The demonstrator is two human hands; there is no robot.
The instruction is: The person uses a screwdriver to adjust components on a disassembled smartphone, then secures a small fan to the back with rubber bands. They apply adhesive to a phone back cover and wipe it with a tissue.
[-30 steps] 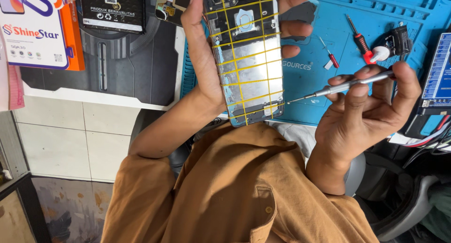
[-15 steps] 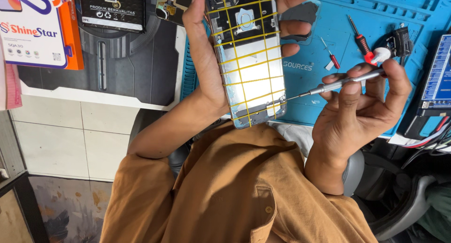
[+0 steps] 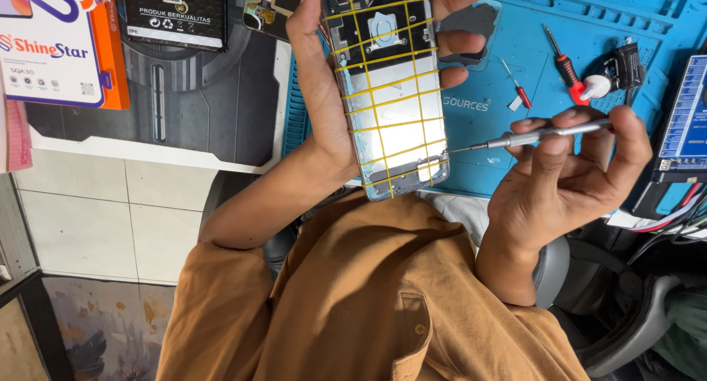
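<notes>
Left hand [image 3: 331, 94]: closed around an opened smartphone with its back cover removed, bound by thin yellow rubber bands [image 3: 388, 86]; palm along one long edge, fingertips wrapped over the opposite edge. The phone is held above the near edge of the bench, over the lap.

Right hand [image 3: 567, 182]: a slim silver precision screwdriver [image 3: 534, 136] is pinched between thumb and fingers, its tip just short of the phone's lower corner.

Step, as judged: a screw or seam at the phone's lower end is being addressed; the tip would need to be seated squarely while the phone is kept steady.

Surface: a blue silicone repair mat [image 3: 515, 72], on which lie a red-handled screwdriver [image 3: 561, 61], a smaller red-tipped tool [image 3: 515, 90] and a black-and-white clamp-like device [image 3: 615, 72]. Beside it, a black desk mat [image 3: 191, 94], a black product box [image 3: 173, 13] and an orange-and-white carton [image 3: 59, 46].

Room: pale tiled floor [image 3: 81, 219]; an office chair [image 3: 633, 329] at right.
</notes>
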